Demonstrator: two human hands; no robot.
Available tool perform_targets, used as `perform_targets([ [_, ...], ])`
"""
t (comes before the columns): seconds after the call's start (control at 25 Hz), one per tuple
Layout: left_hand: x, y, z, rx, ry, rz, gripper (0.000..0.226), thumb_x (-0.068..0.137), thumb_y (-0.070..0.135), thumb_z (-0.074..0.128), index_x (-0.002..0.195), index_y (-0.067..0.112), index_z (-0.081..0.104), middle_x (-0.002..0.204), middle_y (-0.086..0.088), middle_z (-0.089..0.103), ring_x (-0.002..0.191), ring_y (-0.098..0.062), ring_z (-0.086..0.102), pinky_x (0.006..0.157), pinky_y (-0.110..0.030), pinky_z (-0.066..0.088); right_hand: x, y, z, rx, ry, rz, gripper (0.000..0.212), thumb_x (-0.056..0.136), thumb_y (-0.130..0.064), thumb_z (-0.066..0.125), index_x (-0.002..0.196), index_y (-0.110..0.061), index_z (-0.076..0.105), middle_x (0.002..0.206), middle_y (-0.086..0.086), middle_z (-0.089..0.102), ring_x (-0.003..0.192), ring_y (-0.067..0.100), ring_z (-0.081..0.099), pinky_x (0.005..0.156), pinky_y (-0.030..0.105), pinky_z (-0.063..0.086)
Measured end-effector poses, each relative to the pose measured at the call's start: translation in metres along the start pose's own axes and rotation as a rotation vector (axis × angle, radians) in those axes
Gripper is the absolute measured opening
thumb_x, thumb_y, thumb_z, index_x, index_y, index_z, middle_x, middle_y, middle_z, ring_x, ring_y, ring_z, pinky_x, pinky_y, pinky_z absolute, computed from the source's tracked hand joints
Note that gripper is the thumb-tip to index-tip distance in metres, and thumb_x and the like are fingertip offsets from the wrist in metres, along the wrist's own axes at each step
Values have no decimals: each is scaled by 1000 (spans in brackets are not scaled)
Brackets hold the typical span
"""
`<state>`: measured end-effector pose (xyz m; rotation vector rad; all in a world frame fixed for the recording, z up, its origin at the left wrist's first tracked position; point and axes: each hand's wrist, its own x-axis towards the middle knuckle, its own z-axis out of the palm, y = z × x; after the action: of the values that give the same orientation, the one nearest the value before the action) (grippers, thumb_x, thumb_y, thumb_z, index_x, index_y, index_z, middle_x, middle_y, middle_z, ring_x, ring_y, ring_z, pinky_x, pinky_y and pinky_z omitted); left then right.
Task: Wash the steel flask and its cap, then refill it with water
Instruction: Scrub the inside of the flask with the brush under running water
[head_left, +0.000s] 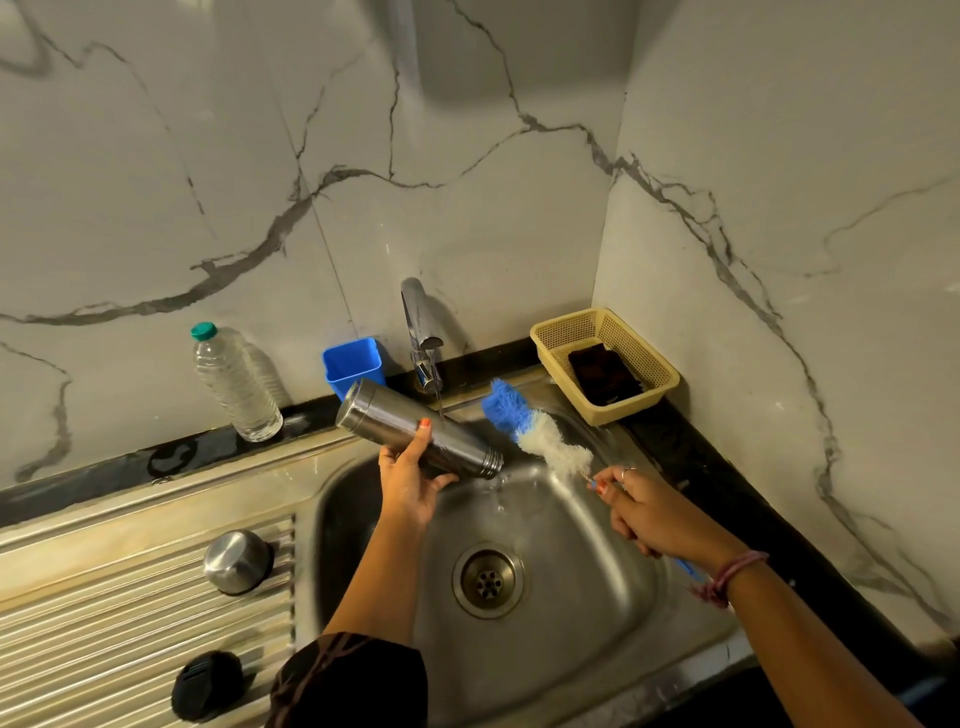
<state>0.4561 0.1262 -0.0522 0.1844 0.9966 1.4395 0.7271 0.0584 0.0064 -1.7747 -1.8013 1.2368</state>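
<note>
My left hand (410, 480) grips the steel flask (415, 428) around its middle and holds it tilted over the sink (587, 551), open mouth down to the right, with water spilling from it. My right hand (652, 512) holds the handle of a blue and white bottle brush (530, 428), whose bristle head is outside the flask, just right of its mouth. A thin stream runs from the tap (422, 332). The steel cap (236, 561) and a black inner lid (207, 686) lie on the ribbed drainboard at the left.
A clear plastic water bottle (234, 382) with a green cap stands on the counter at the back left. A blue plastic holder (352, 366) sits behind the flask. At the back right corner a beige basket (605, 364) holds a dark scrub pad. Marble walls close in behind and at the right.
</note>
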Motion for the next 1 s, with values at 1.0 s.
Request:
perform_targets([
  [1.0, 12, -27, 0, 486, -64, 49, 80, 76, 4, 78, 140, 27, 33, 127, -8, 55, 108, -29, 59, 85, -68, 51, 31, 33, 14, 138, 40, -57, 11, 101, -21, 39, 100, -20, 50, 71, 0, 50, 51, 2, 39, 48, 14, 34],
])
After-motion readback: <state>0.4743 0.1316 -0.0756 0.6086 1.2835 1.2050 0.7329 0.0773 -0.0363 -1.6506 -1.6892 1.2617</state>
